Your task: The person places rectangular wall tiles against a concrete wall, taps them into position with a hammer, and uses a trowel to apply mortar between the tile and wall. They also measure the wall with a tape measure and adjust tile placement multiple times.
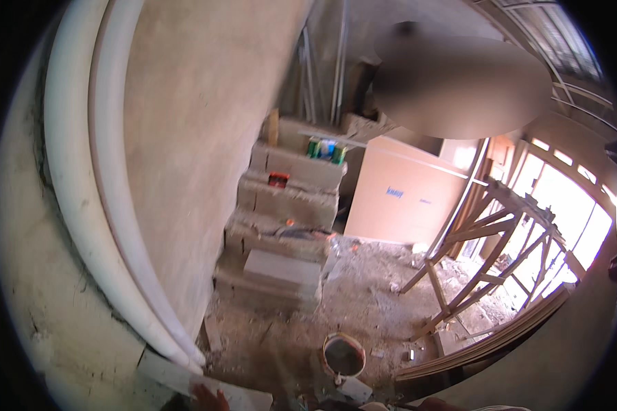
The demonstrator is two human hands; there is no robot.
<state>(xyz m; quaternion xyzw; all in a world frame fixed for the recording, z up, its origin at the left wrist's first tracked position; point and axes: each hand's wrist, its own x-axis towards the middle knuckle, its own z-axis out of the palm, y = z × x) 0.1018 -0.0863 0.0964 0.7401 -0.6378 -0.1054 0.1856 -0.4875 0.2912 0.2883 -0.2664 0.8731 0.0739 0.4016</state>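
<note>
At the lower edge, my left hand (pixel 210 398) lies against a long pale slab (pixel 248 396), its fingers stretched out and apart. Only the upper part of this hand shows; the wrist is cut off by the frame. A reddish shape (pixel 442 404) at the bottom edge, right of the middle, may be my right hand, but its fingers cannot be made out. On the floor between them, farther off, stands a round bucket (pixel 344 355) with grey contents. A small pale flat piece (pixel 354 389) lies just in front of the bucket.
Rough concrete steps (pixel 288 205) rise ahead, bearing a pale block (pixel 282 267), a red box (pixel 278 179) and green packages (pixel 327 150). Two white pipes (pixel 110 171) run down the left wall. A plasterboard sheet (pixel 397 198), wooden trestle (pixel 487 253) and stacked boards (pixel 487 346) stand right.
</note>
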